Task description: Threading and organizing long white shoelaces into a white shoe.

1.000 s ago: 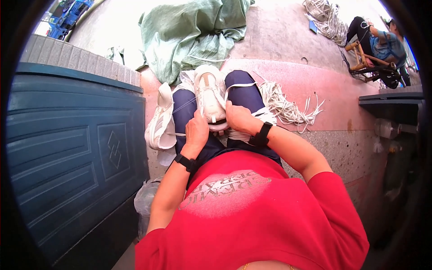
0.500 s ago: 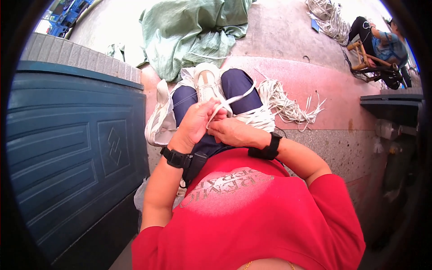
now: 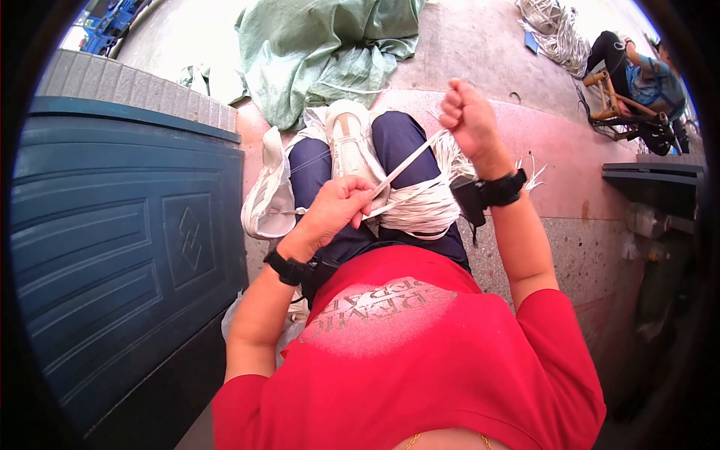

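Observation:
A white shoelace (image 3: 411, 161) runs taut between my two hands. My left hand (image 3: 339, 208) pinches it low, in front of my lap. Up and to the right, my right hand (image 3: 472, 124) is closed on its other end. Between my knees a cream-white sneaker (image 3: 348, 139) points away from me; the lace passes beside its near end. Across my right thigh lies a thick bundle of white laces (image 3: 421, 206). Another pale shoe (image 3: 264, 196) rests beside my left leg, partly hidden by that leg.
A green cloth sheet (image 3: 322, 52) is heaped ahead. More loose laces (image 3: 453, 159) lie right of my knee. A dark blue panelled door (image 3: 127, 225) stands close on my left. At the far right a person (image 3: 651, 79) sits by a bamboo-coloured chair (image 3: 609, 94), near a lace pile (image 3: 559, 37).
My right hand has moved up and right, away from my left hand, drawing the shoelace out straight. My left hand stays near its place, slightly lower.

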The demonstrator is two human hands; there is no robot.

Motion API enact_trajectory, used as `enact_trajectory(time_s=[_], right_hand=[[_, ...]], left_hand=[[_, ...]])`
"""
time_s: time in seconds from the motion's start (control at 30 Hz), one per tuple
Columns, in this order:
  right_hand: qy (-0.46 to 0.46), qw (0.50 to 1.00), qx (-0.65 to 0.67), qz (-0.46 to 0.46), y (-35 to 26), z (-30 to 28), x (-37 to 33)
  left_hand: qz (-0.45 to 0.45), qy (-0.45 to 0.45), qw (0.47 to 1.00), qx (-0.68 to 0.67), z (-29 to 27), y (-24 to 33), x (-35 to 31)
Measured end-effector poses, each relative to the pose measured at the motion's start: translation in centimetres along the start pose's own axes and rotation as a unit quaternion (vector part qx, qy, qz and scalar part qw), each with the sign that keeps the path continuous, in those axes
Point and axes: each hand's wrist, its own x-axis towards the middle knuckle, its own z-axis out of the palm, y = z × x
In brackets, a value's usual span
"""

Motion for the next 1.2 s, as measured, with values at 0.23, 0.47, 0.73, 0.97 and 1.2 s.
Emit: enact_trajectory(time_s=[0.23, 0.47, 0.73, 0.97, 1.2], right_hand=[[-0.105, 0.992, -0.07, -0.017, -4.2, -2.4, -1.0], [0.151, 0.832, -0.398, -0.356, -14.4, -5.7, -1.5], [-0.102, 0.777, -0.58, -0.224, 1.6, -3.7, 0.6], [-0.193, 0.704, -0.657, -0.187, 11.8, 1.2, 2.5], [-0.175, 0.631, -0.732, -0.188, 12.7, 1.2, 3.5]], left_hand=[[-0.035, -0.091, 0.995, -0.016, 0.6, 1.8, 0.3], [0.347, 0.275, 0.558, 0.702, -6.4, 0.1, 2.7], [0.246, 0.245, 0.671, 0.655, -10.4, 3.2, 9.8], [-0.027, 0.203, 0.636, 0.744, -9.1, 2.5, 11.9], [0.069, 0.112, 0.809, 0.573, -10.2, 1.9, 9.3]])
